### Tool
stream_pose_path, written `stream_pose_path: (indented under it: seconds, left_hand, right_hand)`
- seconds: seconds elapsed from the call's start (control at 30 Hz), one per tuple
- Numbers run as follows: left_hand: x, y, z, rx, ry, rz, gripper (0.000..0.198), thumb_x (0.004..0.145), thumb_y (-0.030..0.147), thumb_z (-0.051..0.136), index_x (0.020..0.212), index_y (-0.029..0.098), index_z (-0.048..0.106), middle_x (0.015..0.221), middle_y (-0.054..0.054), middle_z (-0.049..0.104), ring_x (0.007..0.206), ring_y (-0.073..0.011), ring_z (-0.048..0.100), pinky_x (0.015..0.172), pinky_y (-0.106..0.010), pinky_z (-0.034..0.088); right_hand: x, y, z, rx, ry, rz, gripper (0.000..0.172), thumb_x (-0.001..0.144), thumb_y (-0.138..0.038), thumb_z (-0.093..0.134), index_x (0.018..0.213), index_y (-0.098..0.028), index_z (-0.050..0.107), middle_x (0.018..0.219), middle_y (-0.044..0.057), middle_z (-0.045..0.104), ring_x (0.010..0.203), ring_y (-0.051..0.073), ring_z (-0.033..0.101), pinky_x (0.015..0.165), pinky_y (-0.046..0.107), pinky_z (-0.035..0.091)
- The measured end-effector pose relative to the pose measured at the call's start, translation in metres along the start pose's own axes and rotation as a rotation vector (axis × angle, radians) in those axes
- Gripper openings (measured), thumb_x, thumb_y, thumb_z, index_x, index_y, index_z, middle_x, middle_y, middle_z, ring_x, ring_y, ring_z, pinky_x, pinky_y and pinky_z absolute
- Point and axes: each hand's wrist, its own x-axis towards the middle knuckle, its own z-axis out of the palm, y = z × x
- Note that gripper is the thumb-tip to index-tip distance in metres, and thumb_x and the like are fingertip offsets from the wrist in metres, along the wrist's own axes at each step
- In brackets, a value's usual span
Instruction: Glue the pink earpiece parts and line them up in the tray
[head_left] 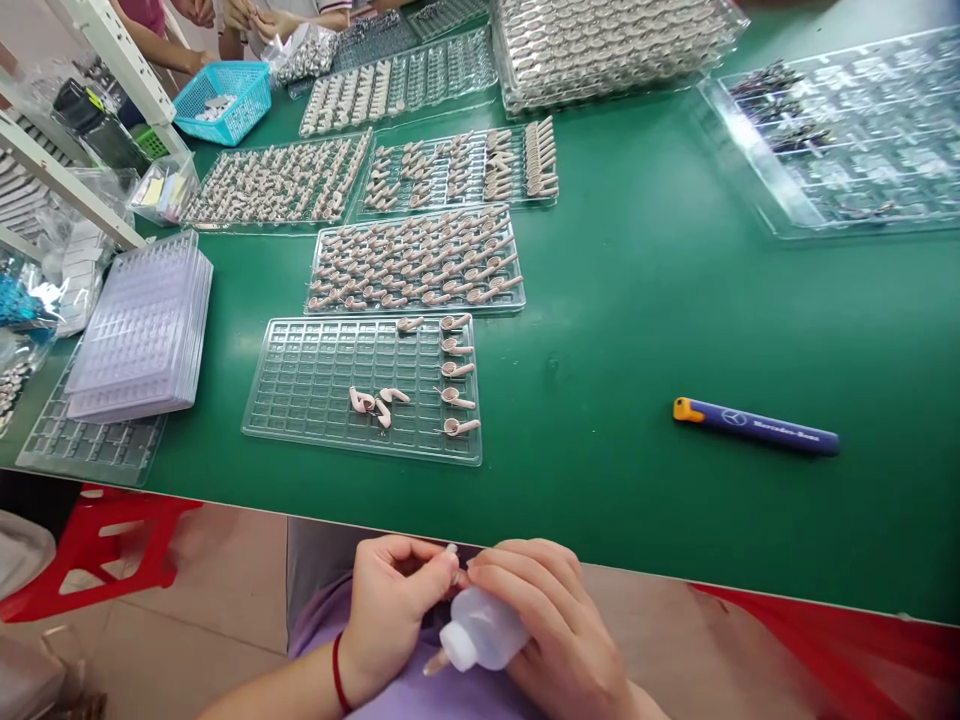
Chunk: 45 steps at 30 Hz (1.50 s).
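My left hand, with a red band at the wrist, is closed in a pinch over my lap at the table edge. A small pale piece shows at its fingertips, probably an earbud housing, mostly hidden. My right hand is wrapped round a translucent white squeeze bottle, tilted with its white cap toward the lower left. The fingertips of both hands nearly meet. Beyond them lies a clear plastic tray with a column of beige earbud housings at its right and several loose ones near the middle.
Fuller trays of earbud housings stand behind. A blue box cutter lies right on the green table. Stacked clear trays stand left; a blue basket is at the back, near other people's hands. A red stool is below left.
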Motion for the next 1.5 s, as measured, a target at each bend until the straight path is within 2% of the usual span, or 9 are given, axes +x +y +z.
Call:
stream_pose_path:
  seconds: [0.37, 0.7, 0.93, 1.13, 1.23, 1.4, 1.5]
  left_hand:
    - [-0.001, 0.004, -0.002, 0.009, -0.023, -0.012, 0.034, 0.055, 0.043, 0.088, 0.057, 0.013, 0.074, 0.058, -0.007, 0.073, 0.052, -0.0149, 0.062, 0.057, -0.026, 0.054]
    - [0.000, 0.000, -0.005, 0.047, -0.039, 0.004, 0.036, 0.059, 0.046, 0.086, 0.063, 0.012, 0.076, 0.062, -0.008, 0.074, 0.054, -0.0144, 0.063, 0.057, -0.024, 0.052]
    - [0.000, 0.001, -0.007, 0.073, -0.052, 0.024, 0.037, 0.059, 0.047, 0.086, 0.065, 0.012, 0.076, 0.064, -0.009, 0.075, 0.056, -0.0161, 0.065, 0.059, -0.025, 0.053]
    - [-0.004, -0.003, -0.011, 0.129, -0.103, 0.084, 0.031, 0.069, 0.044, 0.081, 0.071, 0.013, 0.077, 0.071, -0.010, 0.077, 0.062, -0.0190, 0.069, 0.063, -0.027, 0.055]
    - [-0.008, -0.002, -0.014, 0.253, -0.102, 0.173, 0.023, 0.075, 0.037, 0.076, 0.072, 0.014, 0.078, 0.071, -0.009, 0.076, 0.062, -0.0180, 0.067, 0.060, -0.026, 0.053]
    - [-0.013, 0.008, -0.016, 0.547, -0.093, 0.514, 0.010, 0.079, 0.024, 0.073, 0.073, 0.018, 0.079, 0.068, -0.006, 0.073, 0.062, -0.0159, 0.063, 0.062, -0.025, 0.050]
    - [-0.016, 0.015, -0.016, 0.612, -0.107, 0.622, 0.006, 0.079, 0.023, 0.075, 0.076, 0.019, 0.079, 0.068, -0.006, 0.074, 0.062, -0.0158, 0.064, 0.062, -0.025, 0.051]
  right_hand:
    - [0.000, 0.001, 0.000, -0.022, 0.018, 0.002, 0.021, 0.085, -0.001, 0.056, 0.096, -0.017, 0.063, 0.081, 0.006, 0.071, 0.075, 0.018, 0.063, 0.071, 0.034, 0.049]
    - [0.000, 0.001, 0.001, -0.021, 0.046, 0.004, 0.021, 0.083, -0.002, 0.061, 0.099, -0.016, 0.063, 0.091, 0.011, 0.076, 0.078, 0.019, 0.067, 0.070, 0.034, 0.051]
    - [0.003, 0.000, 0.001, -0.005, 0.048, 0.005, 0.022, 0.083, -0.001, 0.060, 0.099, -0.017, 0.063, 0.087, 0.009, 0.076, 0.073, 0.018, 0.068, 0.068, 0.033, 0.051]
    - [0.006, 0.000, -0.002, 0.028, 0.051, -0.007, 0.022, 0.083, -0.002, 0.061, 0.098, -0.017, 0.063, 0.088, 0.010, 0.077, 0.073, 0.018, 0.069, 0.066, 0.033, 0.051]
    - [0.006, 0.000, -0.004, 0.051, 0.058, -0.018, 0.019, 0.084, -0.004, 0.061, 0.098, -0.018, 0.063, 0.087, 0.009, 0.077, 0.074, 0.019, 0.069, 0.066, 0.034, 0.052]
    - [0.005, 0.001, -0.009, 0.082, 0.066, -0.044, 0.019, 0.084, -0.006, 0.063, 0.099, -0.017, 0.062, 0.088, 0.009, 0.077, 0.078, 0.019, 0.069, 0.068, 0.035, 0.054]
    - [0.006, 0.002, -0.012, 0.105, 0.068, -0.066, 0.018, 0.085, -0.006, 0.063, 0.100, -0.016, 0.062, 0.088, 0.010, 0.076, 0.079, 0.019, 0.069, 0.070, 0.035, 0.054]
